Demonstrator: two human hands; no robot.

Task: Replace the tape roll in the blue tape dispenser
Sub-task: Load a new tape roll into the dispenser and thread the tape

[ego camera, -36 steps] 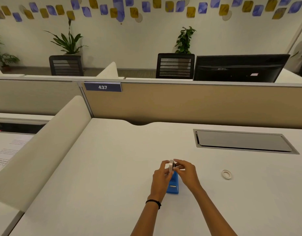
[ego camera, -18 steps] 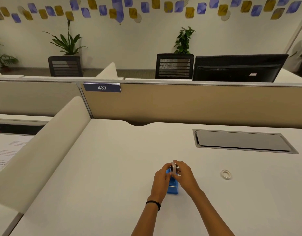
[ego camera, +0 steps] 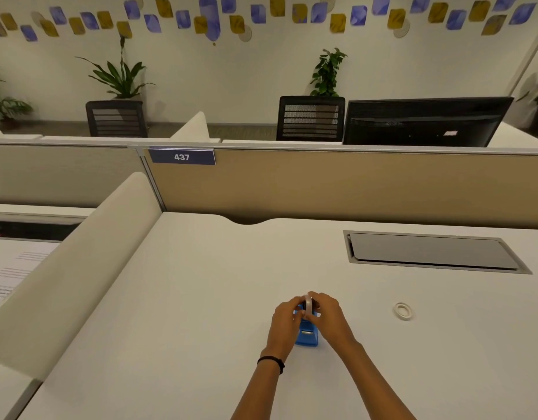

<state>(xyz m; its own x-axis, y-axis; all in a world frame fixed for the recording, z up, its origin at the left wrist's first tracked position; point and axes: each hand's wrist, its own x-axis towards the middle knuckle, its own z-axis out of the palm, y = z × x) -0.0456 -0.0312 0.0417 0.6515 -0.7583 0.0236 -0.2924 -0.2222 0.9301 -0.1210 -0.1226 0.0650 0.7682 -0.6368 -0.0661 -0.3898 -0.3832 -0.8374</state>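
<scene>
The blue tape dispenser [ego camera: 307, 336] stands on the white desk [ego camera: 201, 313], near its front middle. A white tape roll [ego camera: 307, 304] sits upright at the top of the dispenser's far end. My left hand [ego camera: 284, 324] and my right hand [ego camera: 329, 318] close on the roll from either side, fingertips pinching it. The hands hide most of the dispenser's body, so I cannot tell how deep the roll sits in it. A thin, nearly bare tape ring [ego camera: 403, 310] lies flat on the desk to the right, apart from my hands.
A grey cable hatch [ego camera: 431, 251] is set into the desk at the back right. A beige partition [ego camera: 337, 189] with a "437" label [ego camera: 181, 156] closes the far edge. A white angled divider [ego camera: 79, 262] bounds the left side, with a printed sheet [ego camera: 10, 274] beyond it.
Both hands have lowered the tape roll from just above the dispenser down onto its far end. The ring on the right has not moved.
</scene>
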